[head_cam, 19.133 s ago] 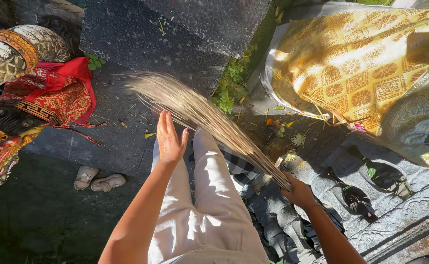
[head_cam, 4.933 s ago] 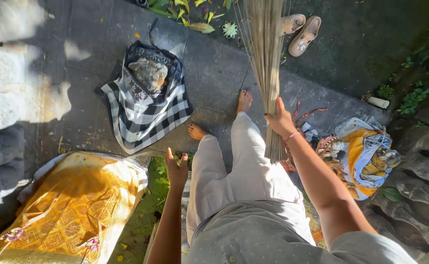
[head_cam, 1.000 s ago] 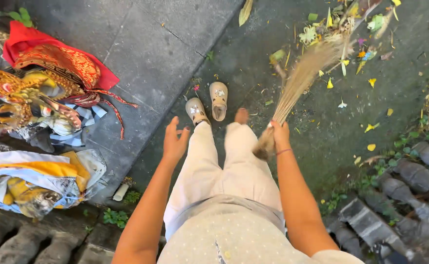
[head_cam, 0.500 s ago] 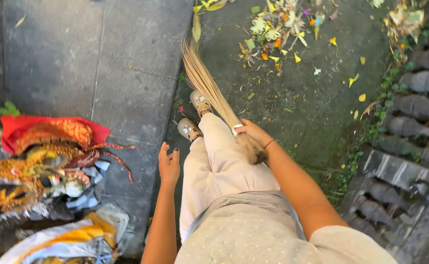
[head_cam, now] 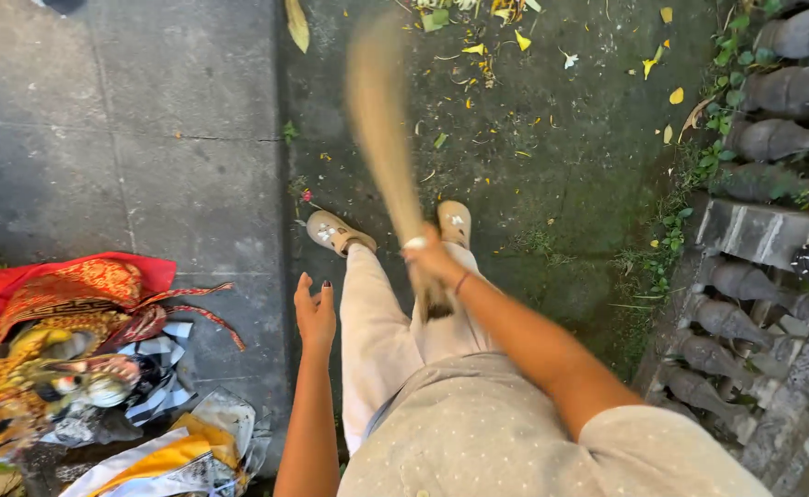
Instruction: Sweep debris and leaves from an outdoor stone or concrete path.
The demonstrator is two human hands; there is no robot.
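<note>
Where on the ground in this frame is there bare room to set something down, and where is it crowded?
Free: the grey paving slabs upper left, above the red-and-gold cloth. Crowded: cloth heap lower left; scattered petals and leaves ahead of the broom in the right hand; carved stones at right.

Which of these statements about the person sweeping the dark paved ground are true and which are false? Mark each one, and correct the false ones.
1. The right hand grips the stick broom. True.
2. The left hand also holds the broom. False: it is open and empty, held out beside the leg.
3. The person is barefoot. False: both feet wear beige shoes.
4. Yellow petals and leaves lie scattered on the ground ahead of the broom. True.
5. The red and gold cloth lies to the person's right. False: it lies to the left, on the paving.
</note>
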